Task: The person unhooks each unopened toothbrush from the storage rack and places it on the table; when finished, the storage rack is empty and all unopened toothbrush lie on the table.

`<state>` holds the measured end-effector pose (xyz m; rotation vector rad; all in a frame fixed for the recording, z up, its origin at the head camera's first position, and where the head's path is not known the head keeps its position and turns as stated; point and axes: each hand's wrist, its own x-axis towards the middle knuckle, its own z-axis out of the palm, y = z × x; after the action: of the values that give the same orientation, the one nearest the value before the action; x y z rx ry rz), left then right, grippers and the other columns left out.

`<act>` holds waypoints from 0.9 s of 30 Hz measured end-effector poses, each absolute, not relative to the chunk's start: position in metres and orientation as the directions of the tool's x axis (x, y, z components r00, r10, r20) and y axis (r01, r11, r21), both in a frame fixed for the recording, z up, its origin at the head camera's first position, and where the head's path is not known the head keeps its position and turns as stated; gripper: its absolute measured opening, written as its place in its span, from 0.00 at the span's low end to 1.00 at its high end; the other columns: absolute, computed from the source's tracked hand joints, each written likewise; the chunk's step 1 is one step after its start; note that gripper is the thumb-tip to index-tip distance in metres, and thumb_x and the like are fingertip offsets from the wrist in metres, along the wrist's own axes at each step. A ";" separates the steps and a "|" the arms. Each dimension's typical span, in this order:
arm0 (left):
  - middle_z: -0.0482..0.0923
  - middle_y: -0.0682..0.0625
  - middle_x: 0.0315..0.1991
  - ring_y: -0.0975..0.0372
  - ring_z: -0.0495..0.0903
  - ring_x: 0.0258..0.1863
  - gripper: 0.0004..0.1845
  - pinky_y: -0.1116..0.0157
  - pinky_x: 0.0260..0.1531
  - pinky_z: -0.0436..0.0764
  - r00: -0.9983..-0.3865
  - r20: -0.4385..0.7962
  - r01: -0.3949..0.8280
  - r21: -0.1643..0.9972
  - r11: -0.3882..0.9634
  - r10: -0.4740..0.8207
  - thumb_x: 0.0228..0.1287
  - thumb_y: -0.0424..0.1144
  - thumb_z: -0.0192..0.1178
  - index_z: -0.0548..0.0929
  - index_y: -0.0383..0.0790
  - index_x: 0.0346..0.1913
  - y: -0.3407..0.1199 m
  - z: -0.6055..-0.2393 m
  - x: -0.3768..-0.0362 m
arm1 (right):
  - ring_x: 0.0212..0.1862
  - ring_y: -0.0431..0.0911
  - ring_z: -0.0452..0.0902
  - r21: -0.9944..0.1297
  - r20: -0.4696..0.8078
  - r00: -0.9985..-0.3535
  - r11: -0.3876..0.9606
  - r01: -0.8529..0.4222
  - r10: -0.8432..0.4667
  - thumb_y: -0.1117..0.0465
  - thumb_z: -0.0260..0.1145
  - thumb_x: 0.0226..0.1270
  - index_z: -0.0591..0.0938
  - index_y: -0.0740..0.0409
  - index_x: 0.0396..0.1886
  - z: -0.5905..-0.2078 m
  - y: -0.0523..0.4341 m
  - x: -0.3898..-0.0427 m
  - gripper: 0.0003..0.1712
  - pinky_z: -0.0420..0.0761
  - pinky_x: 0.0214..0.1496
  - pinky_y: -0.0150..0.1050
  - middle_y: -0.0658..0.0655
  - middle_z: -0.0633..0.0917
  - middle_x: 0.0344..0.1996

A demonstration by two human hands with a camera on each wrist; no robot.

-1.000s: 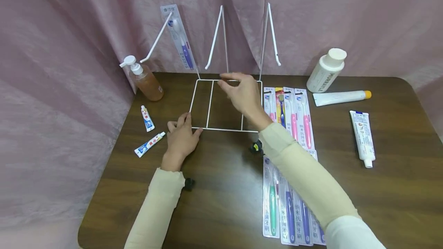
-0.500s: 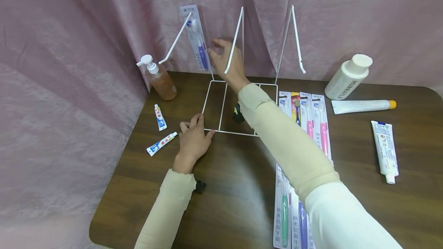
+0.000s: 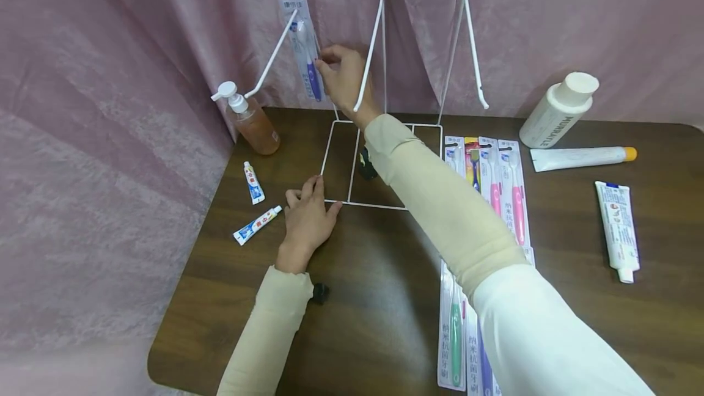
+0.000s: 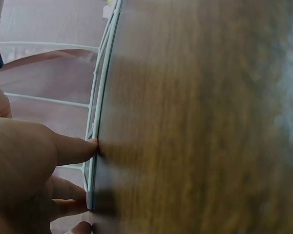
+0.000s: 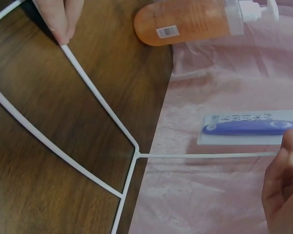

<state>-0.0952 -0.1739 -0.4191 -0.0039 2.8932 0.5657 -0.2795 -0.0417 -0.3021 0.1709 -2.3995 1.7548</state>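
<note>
A white wire rack point(image 3: 354, 164) stands on the table, its prongs slanting forward. My left hand point(image 3: 309, 219) holds the front left corner of its base; in the left wrist view the thumb point(image 4: 75, 148) lies on the front wire. From the left prong point(image 3: 269, 60) hangs a packaged toothbrush point(image 3: 305, 47) with a purple handle. My right hand point(image 3: 348, 81), reaching behind the middle prong point(image 3: 370, 57), pinches the right edge of this pack between thumb and finger. In the right wrist view a fingertip point(image 5: 289, 139) overlaps the purple handle point(image 5: 254, 127).
Several packaged toothbrushes point(image 3: 517, 194) lie right of the rack, partly under my right forearm. An amber pump bottle point(image 3: 255, 127) and small toothpaste tubes point(image 3: 256, 225) are at left. At right are a white bottle point(image 3: 555, 115), a yellow-capped tube point(image 3: 580, 156) and a toothpaste tube point(image 3: 618, 225).
My right hand has moved from above the rack base up and left to the hanging toothbrush pack, and its fingers have closed at the pack's edge. My left hand stays at the rack corner.
</note>
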 end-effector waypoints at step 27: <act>0.56 0.39 0.94 0.36 0.62 0.73 0.44 0.35 0.68 0.76 -0.973 -0.221 -0.025 0.363 0.931 0.061 0.90 0.55 0.60 0.59 0.34 0.93 -0.187 -0.423 -0.107 | 0.27 0.44 0.85 -0.942 0.197 -0.980 0.271 -0.197 -0.030 0.59 0.74 0.85 0.95 0.61 0.53 -0.310 0.001 -0.226 0.11 0.79 0.31 0.30 0.58 0.94 0.35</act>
<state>-0.1071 -0.1870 -0.4229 0.0268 2.8597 0.5423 -0.2262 0.0010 -0.3098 0.2155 -2.3900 1.8034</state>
